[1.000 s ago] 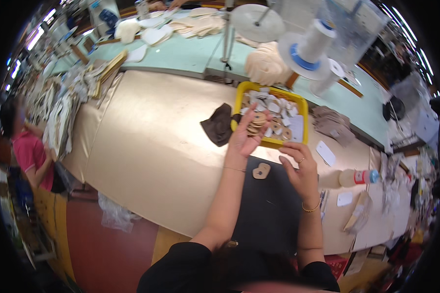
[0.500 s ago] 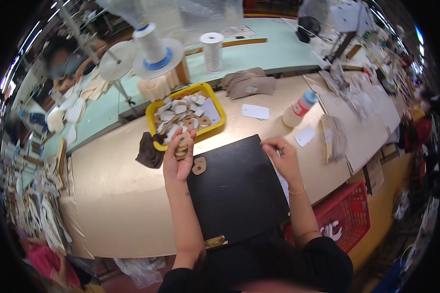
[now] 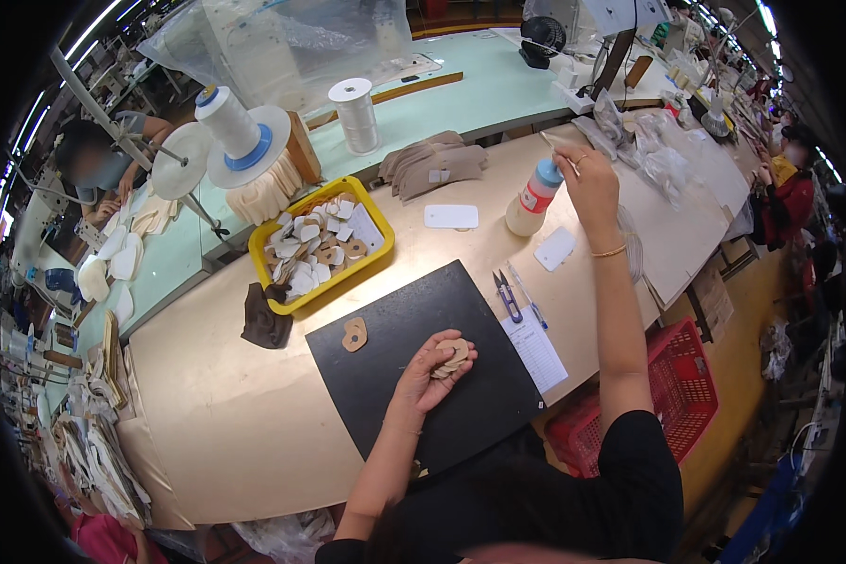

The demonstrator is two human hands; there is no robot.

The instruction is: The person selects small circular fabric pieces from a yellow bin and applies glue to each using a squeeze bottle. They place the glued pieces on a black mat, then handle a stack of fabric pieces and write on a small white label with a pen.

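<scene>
My left hand (image 3: pixel 432 371) is closed around a small stack of tan cut pieces (image 3: pixel 454 355) and hovers above a black board (image 3: pixel 404 329). Another tan piece with a dark hole (image 3: pixel 354 335) lies by itself near the board's far left corner. Beside a bottle of pale liquid (image 3: pixel 527 211) with a light blue cap and red band is my right hand (image 3: pixel 587 188), raised, its fingers pinched. A thin pale tip shows at those fingers, too small to name. To the board's right lie thread snips (image 3: pixel 508 299), a pen (image 3: pixel 528 297) and a printed sheet (image 3: pixel 539 355).
A yellow tray (image 3: pixel 383 218) full of white and tan pieces stands at the far left, a dark cloth (image 3: pixel 266 318) against it. Behind are stacked brown pieces (image 3: pixel 434 169), a white card (image 3: pixel 451 216) and thread spools (image 3: pixel 355 117). A red basket (image 3: pixel 691 376) is low at right.
My left hand has moved with the stack from near the tray to over the board. My right hand has risen from the board's right edge to beside the bottle, uncovering the snips and pen.
</scene>
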